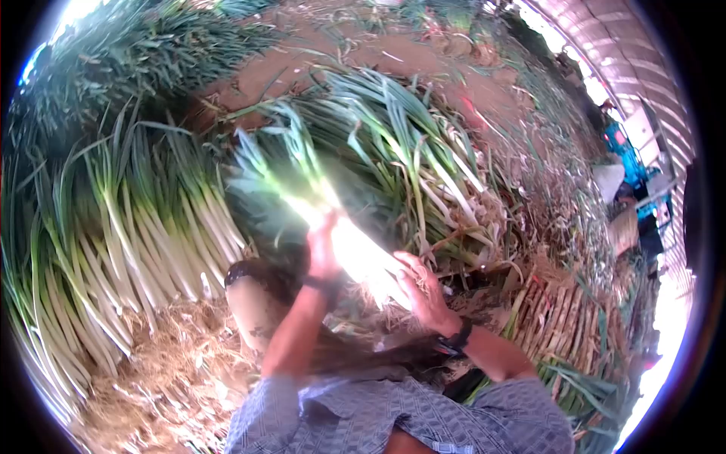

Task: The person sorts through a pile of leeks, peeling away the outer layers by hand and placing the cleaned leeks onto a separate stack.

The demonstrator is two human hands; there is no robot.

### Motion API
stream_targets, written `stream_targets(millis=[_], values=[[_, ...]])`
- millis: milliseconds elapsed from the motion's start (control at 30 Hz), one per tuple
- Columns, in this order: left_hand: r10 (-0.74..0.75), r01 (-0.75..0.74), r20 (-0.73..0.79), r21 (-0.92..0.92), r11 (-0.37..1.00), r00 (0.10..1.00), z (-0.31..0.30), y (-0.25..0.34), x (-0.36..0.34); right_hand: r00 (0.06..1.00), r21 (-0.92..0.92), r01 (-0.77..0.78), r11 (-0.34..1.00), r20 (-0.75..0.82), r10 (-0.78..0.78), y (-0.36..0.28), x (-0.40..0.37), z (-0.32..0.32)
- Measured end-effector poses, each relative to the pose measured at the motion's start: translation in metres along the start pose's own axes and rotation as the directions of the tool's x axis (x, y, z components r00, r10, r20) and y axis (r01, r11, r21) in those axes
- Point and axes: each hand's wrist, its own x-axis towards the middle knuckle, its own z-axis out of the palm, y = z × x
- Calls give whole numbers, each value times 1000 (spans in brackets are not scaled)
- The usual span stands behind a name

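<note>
In the head view, the left hand (324, 246) is wrapped around the held leeks (359, 253); the right hand (425, 293) touches their root end, though glare means I can't tell whether it grips. A leafy heap (401, 144) lies just beyond, with a leek row (136, 227) off to the left.
</note>
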Motion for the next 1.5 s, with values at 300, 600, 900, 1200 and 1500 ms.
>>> stream_targets(millis=[300, 600, 900, 1200, 1500], values=[[-43, 40, -178, -20, 999, 983, -75, -65, 40, 910, -19, -91, 996, -407, 75, 51, -30, 14], [61, -52, -151, 64, 997, 987, -85, -78, 55, 970, -139, 105, 985, -205, -132, 138, 6, 70], [-47, 45, -258, -13, 999, 965, -46, -54, 19, 826, 410, -191, 892, -425, 371, 67, 33, -28], [-71, 122, -196, 262, 957, 978, -71, -60, 21, 951, 71, -58, 996, 307, 34, 64, 40, 35], [211, -270, 178, 457, 847, 961, 70, 3, -73, 968, 40, 246, 968, 43, -248, -1, -45, 28]])
